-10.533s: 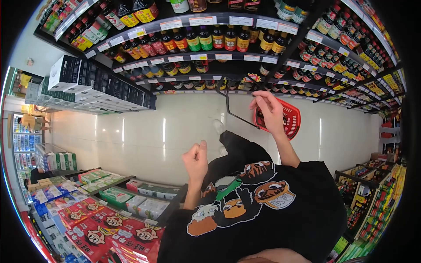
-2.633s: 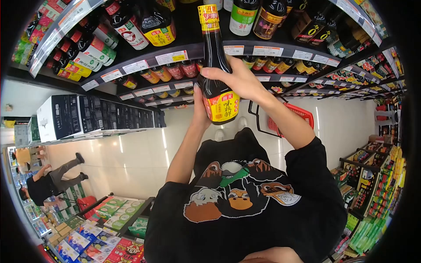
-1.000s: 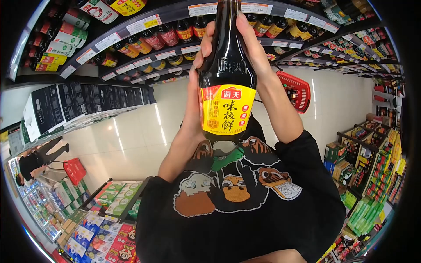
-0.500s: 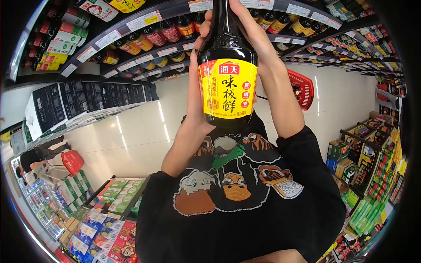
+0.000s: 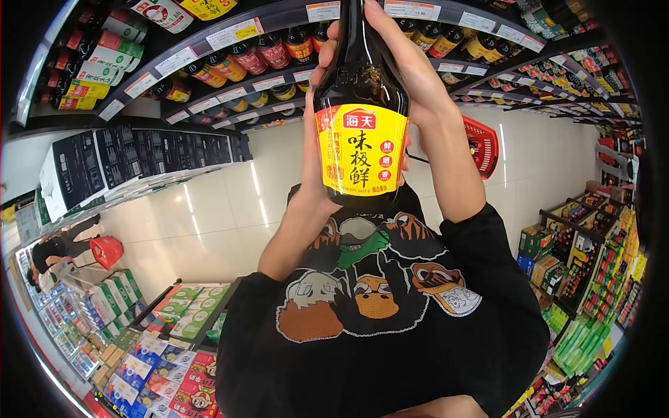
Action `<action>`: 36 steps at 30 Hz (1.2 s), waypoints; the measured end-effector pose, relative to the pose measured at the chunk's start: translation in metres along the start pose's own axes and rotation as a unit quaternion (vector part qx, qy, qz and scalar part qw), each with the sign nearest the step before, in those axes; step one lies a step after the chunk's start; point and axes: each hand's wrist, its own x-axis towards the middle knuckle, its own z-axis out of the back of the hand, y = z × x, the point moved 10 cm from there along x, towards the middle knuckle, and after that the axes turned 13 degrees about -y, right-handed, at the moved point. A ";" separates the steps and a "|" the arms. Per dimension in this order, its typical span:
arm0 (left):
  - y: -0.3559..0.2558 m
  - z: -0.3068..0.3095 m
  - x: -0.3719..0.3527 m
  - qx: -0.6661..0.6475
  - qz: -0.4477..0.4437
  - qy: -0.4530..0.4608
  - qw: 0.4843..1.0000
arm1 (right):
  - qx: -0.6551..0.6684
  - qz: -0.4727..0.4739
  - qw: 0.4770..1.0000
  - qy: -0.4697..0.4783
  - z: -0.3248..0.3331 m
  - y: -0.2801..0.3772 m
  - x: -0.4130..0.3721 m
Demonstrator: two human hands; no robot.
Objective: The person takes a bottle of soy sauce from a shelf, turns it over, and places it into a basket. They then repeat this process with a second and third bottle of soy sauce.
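A dark soy sauce bottle (image 5: 362, 153) with a yellow label stands almost upright in front of my chest, its label facing me. The neck runs up past the top edge of the view, so its cap is out of sight. My left hand (image 5: 318, 150) wraps the bottle's left side, with fingertips showing by the neck. Along the right side, my right hand (image 5: 418, 83) grips the shoulder and neck. Both hands are closed on the bottle. Part of the right fingers is hidden behind it.
Shelves ahead carry several sauce bottles (image 5: 270, 50) above price tags (image 5: 233, 33). A red shopping basket (image 5: 482, 148) is beyond my right forearm. Boxed goods (image 5: 160, 373) are stacked at lower left. Another person (image 5: 59, 249) is at far left near a red basket (image 5: 106, 251).
The bottle's label has shifted slightly down and its tilt has changed a little, with both hands still on it. At far left, the other person and the red basket have moved slightly left.
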 end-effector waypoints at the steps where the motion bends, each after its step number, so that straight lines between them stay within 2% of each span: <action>1: -0.002 0.001 0.000 0.001 -0.003 -0.006 1.000 | -0.048 0.032 0.998 0.013 0.001 0.001 0.000; 2: -0.005 0.002 0.000 0.003 -0.005 -0.003 1.000 | -0.096 0.064 0.993 0.028 0.003 0.001 -0.001; 4: -0.017 0.001 0.001 0.074 -0.043 0.046 0.995 | -0.107 0.059 0.991 0.052 -0.004 -0.005 0.003; 6: -0.016 0.006 -0.006 0.013 -0.030 0.032 0.999 | -0.155 0.081 0.983 0.061 -0.016 -0.001 0.002; 8: -0.029 0.013 -0.008 0.031 -0.058 0.009 0.998 | -0.175 0.086 0.979 0.061 -0.024 0.001 0.007; 9: -0.042 0.003 -0.011 0.032 -0.111 0.017 0.993 | -0.210 0.087 0.971 0.066 -0.029 0.001 0.008; 10: -0.044 0.005 -0.012 0.018 -0.091 0.022 0.995 | -0.246 0.088 0.963 0.072 -0.035 0.001 0.010; 13: -0.058 0.013 -0.013 0.091 -0.095 0.027 0.991 | -0.286 0.096 0.952 0.058 -0.042 -0.001 0.020; 16: -0.095 0.029 -0.013 0.147 -0.230 -0.099 0.957 | -0.318 0.094 0.941 0.061 -0.051 -0.001 0.039; 18: -0.114 0.023 -0.012 0.169 -0.275 -0.108 0.940 | -0.349 0.097 0.930 0.064 -0.062 0.004 0.051; 20: -0.117 -0.001 -0.012 0.157 -0.234 -0.017 0.959 | -0.326 0.091 0.940 0.037 -0.066 0.007 0.064; 22: -0.129 -0.009 -0.009 0.206 -0.246 -0.046 0.946 | -0.326 0.109 0.939 0.030 -0.070 0.016 0.078; 24: -0.138 -0.022 -0.002 0.219 -0.246 -0.015 0.944 | -0.336 0.094 0.937 0.022 -0.072 0.025 0.088; 27: -0.155 -0.041 0.000 0.219 -0.281 -0.040 0.934 | -0.331 0.097 0.938 0.036 -0.075 0.037 0.119; 28: -0.163 -0.041 0.007 0.221 -0.277 -0.015 0.935 | -0.330 0.103 0.938 0.037 -0.077 0.042 0.126; 29: -0.177 -0.035 0.011 0.238 -0.317 -0.042 0.917 | -0.307 0.116 0.944 0.022 -0.075 0.048 0.132; 31: -0.195 -0.035 -0.003 0.236 -0.411 -0.116 0.873 | -0.352 0.094 0.930 0.040 -0.078 0.057 0.152; 32: -0.194 -0.038 -0.007 0.236 -0.413 -0.119 0.871 | -0.375 0.085 0.922 0.044 -0.083 0.061 0.156; 33: -0.196 -0.040 -0.012 0.283 -0.433 -0.153 0.842 | -0.304 0.063 0.950 0.038 -0.086 0.063 0.156; 35: -0.207 -0.035 -0.017 0.342 -0.471 -0.198 0.789 | -0.302 0.061 0.951 0.035 -0.087 0.069 0.169; 36: -0.210 -0.035 -0.015 0.344 -0.471 -0.198 0.788 | -0.300 0.068 0.950 0.048 -0.091 0.074 0.176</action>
